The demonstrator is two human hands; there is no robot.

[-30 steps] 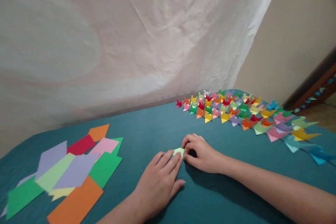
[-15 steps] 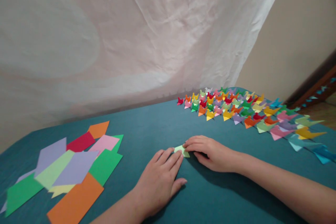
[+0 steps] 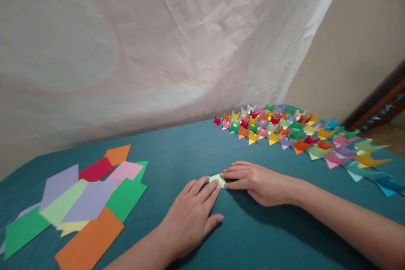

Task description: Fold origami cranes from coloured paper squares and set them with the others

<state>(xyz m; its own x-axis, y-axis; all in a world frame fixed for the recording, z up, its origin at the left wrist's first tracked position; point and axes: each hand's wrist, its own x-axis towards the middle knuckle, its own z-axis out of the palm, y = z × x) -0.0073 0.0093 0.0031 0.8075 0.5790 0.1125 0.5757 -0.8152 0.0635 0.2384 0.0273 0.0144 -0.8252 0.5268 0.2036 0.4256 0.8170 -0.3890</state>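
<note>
A small light green folded paper [image 3: 218, 179] lies on the teal tablecloth [image 3: 190, 152] near the middle. My left hand [image 3: 193, 215] rests flat with its fingers stretched out, the fingertips pressing on the near side of the paper. My right hand [image 3: 253, 179] lies low on the cloth, fingers extended together, their tips pressing the paper's right side. Most of the paper is hidden under the fingertips.
Loose coloured paper sheets [image 3: 79, 202] in orange, green, lilac, pink and red lie in a heap at the left. Rows of several small folded paper birds [image 3: 284, 130] cover the back right of the table. A white wrinkled sheet [image 3: 158, 42] hangs behind.
My right hand has flattened from a curled pinch to extended fingers pressing the green paper down. The left hand has hardly moved.
</note>
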